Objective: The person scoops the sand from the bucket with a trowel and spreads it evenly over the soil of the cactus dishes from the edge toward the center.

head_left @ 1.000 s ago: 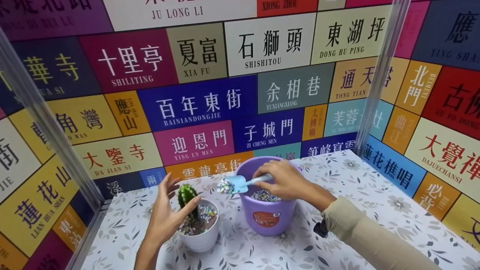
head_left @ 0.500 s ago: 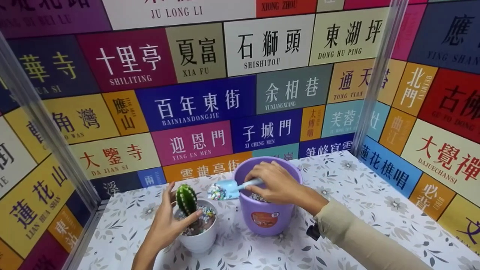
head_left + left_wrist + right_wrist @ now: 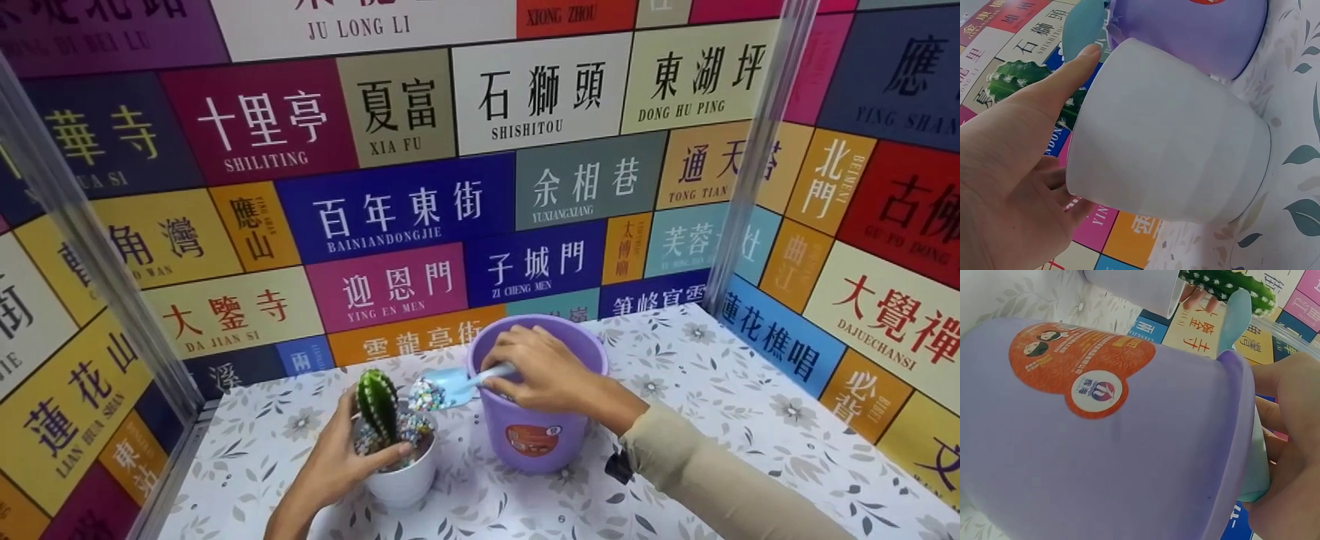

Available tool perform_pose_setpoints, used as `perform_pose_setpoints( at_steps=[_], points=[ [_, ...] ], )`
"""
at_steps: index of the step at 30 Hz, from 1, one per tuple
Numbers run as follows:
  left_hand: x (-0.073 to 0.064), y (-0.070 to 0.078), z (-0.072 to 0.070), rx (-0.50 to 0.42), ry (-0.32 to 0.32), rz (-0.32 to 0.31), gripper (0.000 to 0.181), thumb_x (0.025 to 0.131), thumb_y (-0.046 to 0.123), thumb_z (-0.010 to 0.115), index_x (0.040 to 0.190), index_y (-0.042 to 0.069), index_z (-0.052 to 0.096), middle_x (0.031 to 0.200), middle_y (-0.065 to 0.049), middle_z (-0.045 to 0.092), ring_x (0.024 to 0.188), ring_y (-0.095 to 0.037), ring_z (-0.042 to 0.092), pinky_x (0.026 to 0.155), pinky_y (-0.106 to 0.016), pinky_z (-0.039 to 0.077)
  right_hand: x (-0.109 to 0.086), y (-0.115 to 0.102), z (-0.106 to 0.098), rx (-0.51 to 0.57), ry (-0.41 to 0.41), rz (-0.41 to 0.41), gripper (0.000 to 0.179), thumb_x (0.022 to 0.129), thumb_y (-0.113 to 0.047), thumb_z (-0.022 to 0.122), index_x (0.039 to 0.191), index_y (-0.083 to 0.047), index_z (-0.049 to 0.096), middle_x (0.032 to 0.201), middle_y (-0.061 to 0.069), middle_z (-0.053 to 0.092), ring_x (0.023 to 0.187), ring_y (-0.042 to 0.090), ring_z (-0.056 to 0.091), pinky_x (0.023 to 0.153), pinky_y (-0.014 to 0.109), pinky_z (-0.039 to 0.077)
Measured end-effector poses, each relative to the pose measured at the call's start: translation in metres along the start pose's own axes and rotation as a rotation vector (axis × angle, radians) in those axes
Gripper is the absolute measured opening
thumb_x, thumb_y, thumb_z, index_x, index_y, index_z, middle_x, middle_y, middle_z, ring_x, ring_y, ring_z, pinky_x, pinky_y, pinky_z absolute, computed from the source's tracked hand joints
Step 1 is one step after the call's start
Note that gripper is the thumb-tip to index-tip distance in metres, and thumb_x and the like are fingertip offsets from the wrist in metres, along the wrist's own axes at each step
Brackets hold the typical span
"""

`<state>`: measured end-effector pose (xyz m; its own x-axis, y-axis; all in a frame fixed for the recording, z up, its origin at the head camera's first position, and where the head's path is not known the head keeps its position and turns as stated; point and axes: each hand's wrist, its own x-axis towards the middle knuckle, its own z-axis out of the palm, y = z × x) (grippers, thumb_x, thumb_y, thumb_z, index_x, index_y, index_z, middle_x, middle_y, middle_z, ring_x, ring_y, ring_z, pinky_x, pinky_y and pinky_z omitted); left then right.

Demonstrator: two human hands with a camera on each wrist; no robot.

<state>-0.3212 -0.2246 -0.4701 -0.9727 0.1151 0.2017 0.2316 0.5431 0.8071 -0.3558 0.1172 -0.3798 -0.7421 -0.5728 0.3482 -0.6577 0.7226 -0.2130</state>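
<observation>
My left hand (image 3: 337, 454) holds the rim of a white flower pot (image 3: 405, 484), thumb along the near side and fingers on the far side. In the pot a green cactus (image 3: 377, 401) stands upright among colored pebbles. My right hand (image 3: 536, 371) grips the handle of a light blue toy shovel (image 3: 454, 386) over the mouth of a purple bucket (image 3: 499, 424). Small colored pebbles (image 3: 426, 394) lie on the blade, which reaches over the pot's right edge beside the cactus. In the right wrist view, the bucket hides part of the shovel (image 3: 1235, 318).
Pot and bucket stand side by side on a table with a white floral cloth (image 3: 660, 465). Close behind the table rises a wall of colorful name panels (image 3: 397, 210), with clear posts at the left and right corners.
The loaded shovel has moved left from the bucket to the pot's rim, tilting downward a little. My left hand has lowered from around the cactus onto the pot.
</observation>
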Motion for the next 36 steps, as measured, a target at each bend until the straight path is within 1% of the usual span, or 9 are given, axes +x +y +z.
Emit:
perform_pose_setpoints(
  at_steps=[4, 8, 11, 13, 19, 24, 27, 31, 36],
  points=[
    [-0.001, -0.002, 0.000, 0.005, -0.024, -0.020, 0.124, 0.080, 0.051, 0.095, 0.172, 0.017, 0.020, 0.172, -0.021, 0.039, 0.159, -0.045, 0.039, 0.129, -0.072, 0.030, 0.001, -0.003, 0.000, -0.003, 0.002, 0.003, 0.023, 0.099, -0.041, 0.077, 0.114, -0.023, 0.081, 0.118, -0.004, 0.074, 0.123, 0.022, 0.062, 0.125, 0.061, 0.041],
    [-0.002, -0.003, -0.001, -0.004, -0.044, -0.054, 0.118, 0.081, 0.053, 0.094, 0.170, 0.016, 0.026, 0.171, -0.020, 0.041, 0.159, -0.045, 0.038, 0.129, -0.072, 0.030, 0.003, -0.006, 0.000, -0.012, 0.007, -0.004, 0.022, 0.098, -0.040, 0.079, 0.112, -0.023, 0.082, 0.115, -0.004, 0.075, 0.120, 0.022, 0.062, 0.119, 0.056, 0.047],
    [-0.003, -0.005, -0.002, -0.012, -0.053, -0.055, 0.115, 0.079, 0.052, 0.096, 0.167, 0.016, 0.032, 0.168, -0.018, 0.046, 0.159, -0.043, 0.040, 0.129, -0.071, 0.031, 0.005, -0.008, 0.000, -0.032, 0.011, -0.014, 0.022, 0.098, -0.039, 0.079, 0.112, -0.023, 0.083, 0.115, -0.004, 0.075, 0.120, 0.022, 0.063, 0.114, 0.053, 0.049],
    [-0.004, -0.006, -0.003, -0.009, -0.062, -0.049, 0.117, 0.076, 0.051, 0.098, 0.167, 0.015, 0.033, 0.169, -0.018, 0.045, 0.159, -0.044, 0.039, 0.130, -0.071, 0.030, 0.006, -0.009, 0.000, -0.050, 0.015, -0.023, 0.022, 0.099, -0.039, 0.079, 0.112, -0.023, 0.083, 0.115, -0.004, 0.075, 0.120, 0.022, 0.063, 0.112, 0.053, 0.050],
    [-0.006, -0.006, -0.007, -0.009, -0.126, -0.036, 0.123, 0.072, 0.047, 0.101, 0.168, 0.013, 0.031, 0.171, -0.020, 0.041, 0.159, -0.044, 0.038, 0.129, -0.071, 0.030, 0.007, -0.013, 0.001, -0.097, 0.029, -0.039, 0.022, 0.099, -0.038, 0.078, 0.113, -0.021, 0.083, 0.119, -0.001, 0.075, 0.127, 0.026, 0.065, 0.120, 0.061, 0.047],
    [-0.007, -0.005, -0.010, 0.006, -0.137, -0.028, 0.122, 0.071, 0.046, 0.102, 0.168, 0.014, 0.034, 0.169, -0.018, 0.043, 0.158, -0.042, 0.040, 0.129, -0.071, 0.031, 0.009, -0.018, 0.004, -0.130, 0.034, -0.030, 0.022, 0.099, -0.037, 0.079, 0.114, -0.021, 0.083, 0.122, 0.000, 0.075, 0.131, 0.028, 0.064, 0.124, 0.064, 0.043],
    [-0.007, -0.003, -0.011, 0.007, -0.145, -0.025, 0.122, 0.072, 0.046, 0.101, 0.168, 0.015, 0.034, 0.170, -0.017, 0.042, 0.158, -0.041, 0.040, 0.130, -0.071, 0.030, 0.010, -0.021, 0.005, -0.162, 0.049, -0.032, 0.021, 0.099, -0.038, 0.079, 0.112, -0.021, 0.083, 0.121, 0.000, 0.075, 0.128, 0.026, 0.064, 0.119, 0.059, 0.048],
    [-0.007, -0.002, -0.014, 0.016, -0.166, -0.021, 0.120, 0.073, 0.047, 0.100, 0.169, 0.018, 0.034, 0.171, -0.015, 0.041, 0.159, -0.041, 0.038, 0.130, -0.071, 0.029, 0.011, -0.025, 0.006, -0.199, 0.076, -0.049, 0.021, 0.098, -0.037, 0.080, 0.110, -0.020, 0.082, 0.119, 0.001, 0.076, 0.120, 0.024, 0.065, 0.107, 0.051, 0.054],
    [-0.011, -0.003, -0.021, 0.026, -0.195, -0.013, 0.117, 0.077, 0.046, 0.098, 0.170, 0.018, 0.033, 0.173, -0.018, 0.038, 0.160, -0.043, 0.036, 0.128, -0.074, 0.030, 0.011, -0.028, 0.006, -0.221, 0.089, -0.064, 0.021, 0.097, -0.037, 0.081, 0.110, -0.020, 0.083, 0.120, 0.001, 0.077, 0.119, 0.024, 0.066, 0.105, 0.049, 0.055]
  ],
)
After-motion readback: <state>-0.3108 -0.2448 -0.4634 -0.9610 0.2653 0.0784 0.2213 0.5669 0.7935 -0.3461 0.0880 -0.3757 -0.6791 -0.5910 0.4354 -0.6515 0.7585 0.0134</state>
